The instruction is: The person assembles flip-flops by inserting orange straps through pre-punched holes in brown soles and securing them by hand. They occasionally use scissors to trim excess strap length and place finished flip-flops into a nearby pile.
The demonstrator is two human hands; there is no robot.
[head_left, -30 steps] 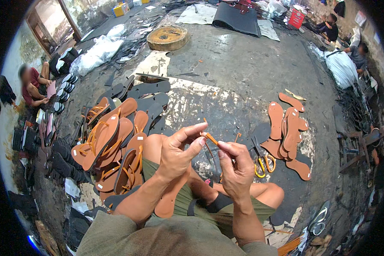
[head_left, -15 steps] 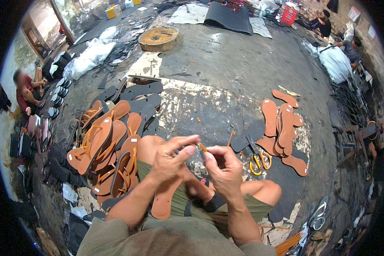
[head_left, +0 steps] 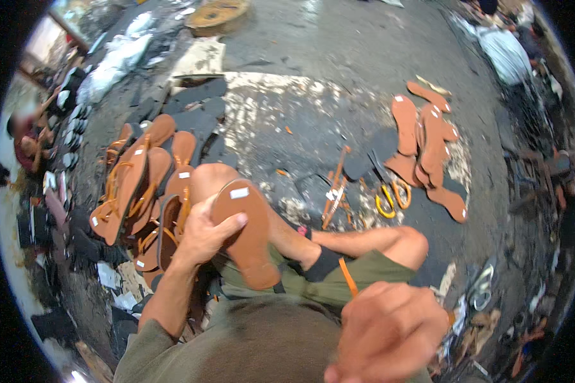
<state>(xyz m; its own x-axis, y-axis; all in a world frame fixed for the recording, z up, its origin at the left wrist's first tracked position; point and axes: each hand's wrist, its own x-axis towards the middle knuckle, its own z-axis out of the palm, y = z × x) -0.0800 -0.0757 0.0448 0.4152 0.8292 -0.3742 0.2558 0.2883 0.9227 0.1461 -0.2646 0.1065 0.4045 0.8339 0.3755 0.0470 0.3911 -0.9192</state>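
Left hand [head_left: 201, 237] grips 1 brown sandal sole [head_left: 246, 233] over my knee, while my fisted right hand [head_left: 390, 332] pinches 1 orange strap [head_left: 347, 277] beside it.

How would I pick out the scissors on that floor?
Start at the pile of flat brown soles on the dark floor, to the person's right. At the pile's near-left edge lie the scissors, the only thing there with bright yellow loop handles.

Dark floor [head_left: 338, 57] carries brown soles [head_left: 428, 140], sandals [head_left: 134, 185], scissors [head_left: 393, 195].
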